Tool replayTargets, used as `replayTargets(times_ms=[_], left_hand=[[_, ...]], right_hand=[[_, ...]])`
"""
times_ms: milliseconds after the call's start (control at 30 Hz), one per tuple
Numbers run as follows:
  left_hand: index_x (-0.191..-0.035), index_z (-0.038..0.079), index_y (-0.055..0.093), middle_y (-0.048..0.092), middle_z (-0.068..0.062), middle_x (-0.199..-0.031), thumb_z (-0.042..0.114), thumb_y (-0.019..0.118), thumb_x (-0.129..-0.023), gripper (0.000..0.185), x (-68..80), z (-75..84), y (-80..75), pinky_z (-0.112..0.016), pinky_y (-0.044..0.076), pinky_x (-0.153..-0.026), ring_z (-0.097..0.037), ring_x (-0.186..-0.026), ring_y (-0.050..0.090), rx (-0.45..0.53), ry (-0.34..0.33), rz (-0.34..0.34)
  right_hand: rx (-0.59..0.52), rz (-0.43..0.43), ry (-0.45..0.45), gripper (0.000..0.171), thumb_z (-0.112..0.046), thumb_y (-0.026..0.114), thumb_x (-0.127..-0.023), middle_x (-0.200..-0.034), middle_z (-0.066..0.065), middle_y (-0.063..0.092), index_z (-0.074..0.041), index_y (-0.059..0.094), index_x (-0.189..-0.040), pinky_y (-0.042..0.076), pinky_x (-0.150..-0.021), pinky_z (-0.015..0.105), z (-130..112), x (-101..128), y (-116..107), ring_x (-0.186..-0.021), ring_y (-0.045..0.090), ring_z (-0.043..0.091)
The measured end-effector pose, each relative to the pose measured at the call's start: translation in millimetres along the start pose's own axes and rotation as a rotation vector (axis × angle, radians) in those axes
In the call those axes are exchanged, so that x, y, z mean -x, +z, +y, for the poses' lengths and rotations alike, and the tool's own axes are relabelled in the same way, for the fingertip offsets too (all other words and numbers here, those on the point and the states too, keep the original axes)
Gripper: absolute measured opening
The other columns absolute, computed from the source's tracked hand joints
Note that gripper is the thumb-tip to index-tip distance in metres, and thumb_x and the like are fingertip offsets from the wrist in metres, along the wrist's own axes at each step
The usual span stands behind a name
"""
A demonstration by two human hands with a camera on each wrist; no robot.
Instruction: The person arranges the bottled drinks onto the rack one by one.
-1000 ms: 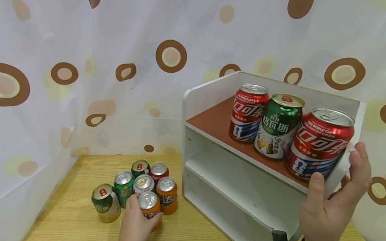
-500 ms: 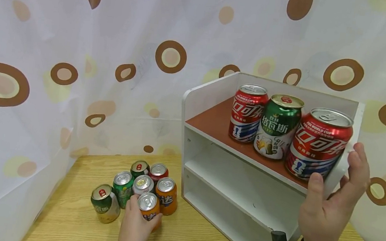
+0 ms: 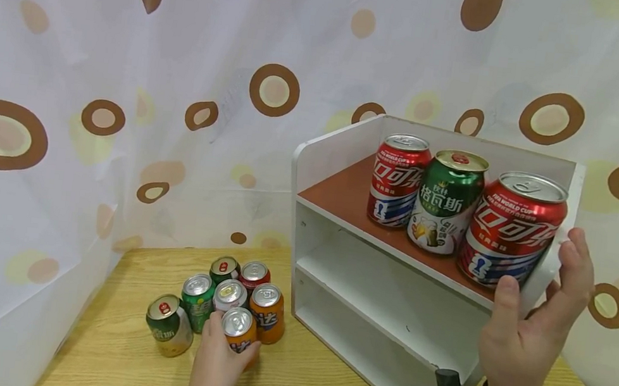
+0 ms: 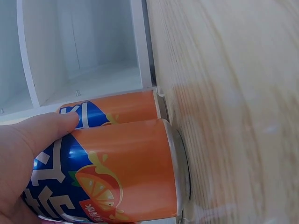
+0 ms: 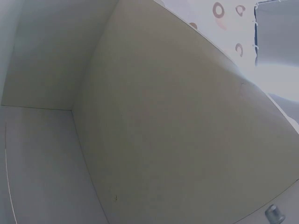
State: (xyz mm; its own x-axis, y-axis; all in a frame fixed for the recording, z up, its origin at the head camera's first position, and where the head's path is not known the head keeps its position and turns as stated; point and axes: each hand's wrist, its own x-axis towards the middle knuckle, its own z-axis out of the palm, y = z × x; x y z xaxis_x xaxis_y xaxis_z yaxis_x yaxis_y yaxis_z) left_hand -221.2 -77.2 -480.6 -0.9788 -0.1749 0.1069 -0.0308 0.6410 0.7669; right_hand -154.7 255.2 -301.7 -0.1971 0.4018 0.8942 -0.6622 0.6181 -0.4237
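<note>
On the table my left hand [image 3: 218,361] grips an orange soda can [image 3: 238,324], which stands upright in front of the can group. In the left wrist view the thumb lies along the side of this can [image 4: 140,168], and its base is at the wood. My right hand [image 3: 534,336] holds the right side panel of a small white shelf [image 3: 357,281], thumb in front and fingers on the outer side. A red cola can [image 3: 514,232] stands right by that thumb on the brown top board, beside a green kvass can [image 3: 447,202] and another red cola can [image 3: 399,181].
Behind the held can stand another orange can [image 3: 267,315], a pale can [image 3: 230,295], a green can [image 3: 198,301] and several others. A green and gold can [image 3: 169,327] stands apart at the left. A patterned curtain [image 3: 200,47] hangs behind the table [image 3: 114,349].
</note>
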Motion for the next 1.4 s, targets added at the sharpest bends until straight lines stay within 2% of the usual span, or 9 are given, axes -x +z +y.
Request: replayTargets(times_ms=[633, 1400], left_hand=[[-0.137, 0.0, 0.039, 0.053, -0.025, -0.128, 0.023, 0.09, -0.079, 0.08, -1.2, 0.4, 0.1, -0.06, 0.053, -0.099, -0.045, -0.12, 0.061, 0.005, -0.011, 0.001], [-0.136, -0.001, 0.039, 0.053, -0.024, -0.13, 0.022, 0.089, -0.079, 0.08, -1.6, -2.0, 1.0, -0.059, 0.052, -0.101, -0.044, -0.123, 0.06, 0.013, 0.005, 0.005]], right_hand=[[-0.036, 0.028, 0.01, 0.043, -0.014, 0.052, -0.1, -0.157, 0.017, 0.035, 0.01, 0.037, -0.132, 0.027, -0.117, 0.031, -4.5, -1.7, 3.0, -0.148, 0.03, 0.029], [-0.03, 0.008, 0.024, 0.042, -0.011, 0.05, -0.099, -0.158, 0.017, 0.033, 0.009, 0.036, -0.134, 0.025, -0.122, 0.034, -3.9, -1.5, 2.1, -0.15, 0.028, 0.029]])
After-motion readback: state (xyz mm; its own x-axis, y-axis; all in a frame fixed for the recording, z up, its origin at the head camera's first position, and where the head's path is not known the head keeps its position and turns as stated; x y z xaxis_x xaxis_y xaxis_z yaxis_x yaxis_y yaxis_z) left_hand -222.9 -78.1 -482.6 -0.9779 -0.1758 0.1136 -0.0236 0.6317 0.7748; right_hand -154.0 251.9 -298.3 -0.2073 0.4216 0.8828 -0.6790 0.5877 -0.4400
